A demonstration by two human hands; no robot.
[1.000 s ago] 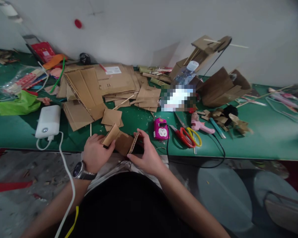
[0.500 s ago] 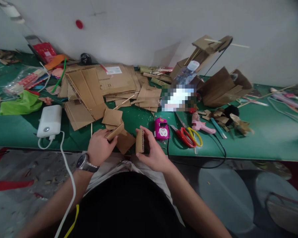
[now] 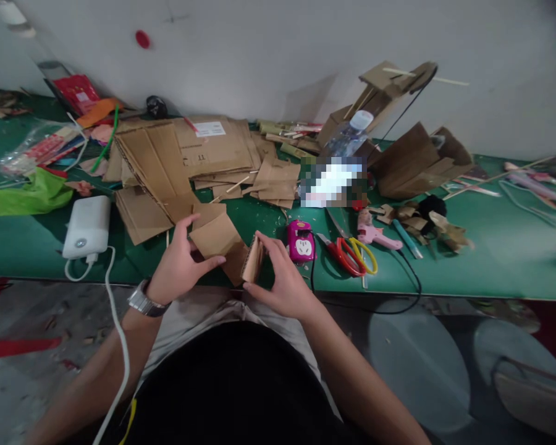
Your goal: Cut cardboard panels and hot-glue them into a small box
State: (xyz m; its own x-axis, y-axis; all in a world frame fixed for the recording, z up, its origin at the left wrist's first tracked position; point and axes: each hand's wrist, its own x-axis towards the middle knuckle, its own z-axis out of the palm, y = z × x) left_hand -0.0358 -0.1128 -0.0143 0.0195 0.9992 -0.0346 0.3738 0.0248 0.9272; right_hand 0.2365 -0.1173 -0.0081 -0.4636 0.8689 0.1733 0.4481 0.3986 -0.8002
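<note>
My left hand (image 3: 178, 262) is at the table's front edge, with thumb and fingers spread apart. Its thumb lies over the near side of a flat brown cardboard piece (image 3: 220, 232). Whether it presses on the piece, I cannot tell. My right hand (image 3: 278, 275) grips a small cardboard piece (image 3: 254, 259) between thumb and fingers, tilted up on edge so its corrugated rim shows. That piece stands beside the flat one, close to its right side. A further small cardboard piece (image 3: 208, 214) lies partly hidden behind the flat one.
To the right are a purple socket adapter (image 3: 301, 241), red-and-yellow-handled scissors (image 3: 352, 256) and a pink glue gun (image 3: 377, 236) with a black cord. A white power bank (image 3: 87, 225) with cable sits left. Cardboard sheets (image 3: 157, 167), a plastic bottle (image 3: 352, 133) and a cardboard structure (image 3: 417, 164) stand behind.
My left hand has let go of the cardboard it was gripping and spread its fingers, shifting left. The right hand's cardboard piece has moved slightly left and turned.
</note>
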